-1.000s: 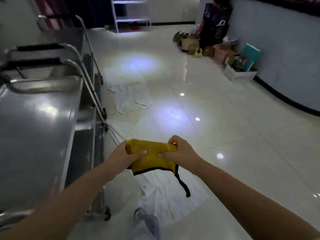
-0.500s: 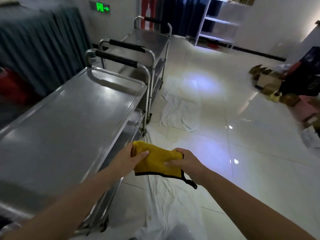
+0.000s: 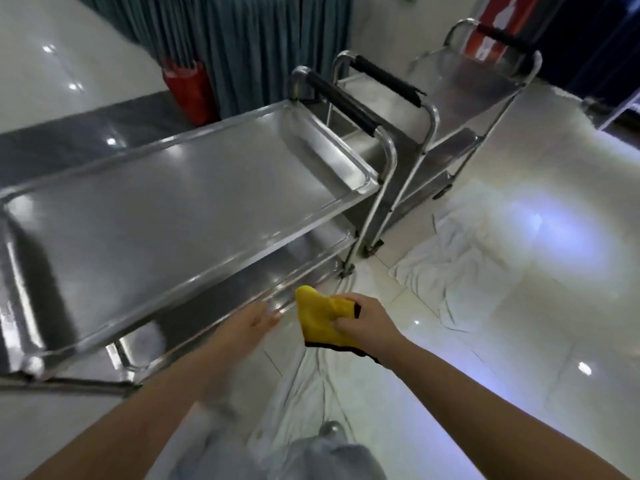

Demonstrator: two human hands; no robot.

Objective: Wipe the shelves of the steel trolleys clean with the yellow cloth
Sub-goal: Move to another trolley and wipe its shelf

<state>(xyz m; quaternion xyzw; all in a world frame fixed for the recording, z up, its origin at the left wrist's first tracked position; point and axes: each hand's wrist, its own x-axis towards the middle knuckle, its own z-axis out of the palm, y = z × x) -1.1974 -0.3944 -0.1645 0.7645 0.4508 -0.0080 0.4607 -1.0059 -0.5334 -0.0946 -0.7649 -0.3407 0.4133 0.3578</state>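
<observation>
Half a second back both hands held the yellow cloth (image 3: 320, 318) between them; now the left hand (image 3: 254, 317) has let go and only the right hand (image 3: 360, 318) keeps it. That right hand grips the cloth bunched in curled fingers, with a folded corner poking up to the left and the black-trimmed edge hanging below the wrist. Cloth and hand hang in the air just right of the near trolley (image 3: 166, 216), level with the edge of its lower shelf (image 3: 242, 292) and touching none of it. The left hand reaches forward with fingers straight and loosely together, fingertips at the rim of that lower shelf; whether they touch the metal is blurred.

On the left, the near trolley shows its broad top shelf tilted across the view, with a black-padded handle (image 3: 341, 98) at its far end. Beyond it a second trolley (image 3: 391, 109) stands close behind, and a third (image 3: 474, 81) farther right. White sheets (image 3: 460, 268) lie crumpled on the glossy tiled floor (image 3: 519, 341) to the right of the trolleys, and another runs beneath the arms. Far behind, a grey-blue curtain (image 3: 242, 39) hangs beside something red (image 3: 188, 88).
</observation>
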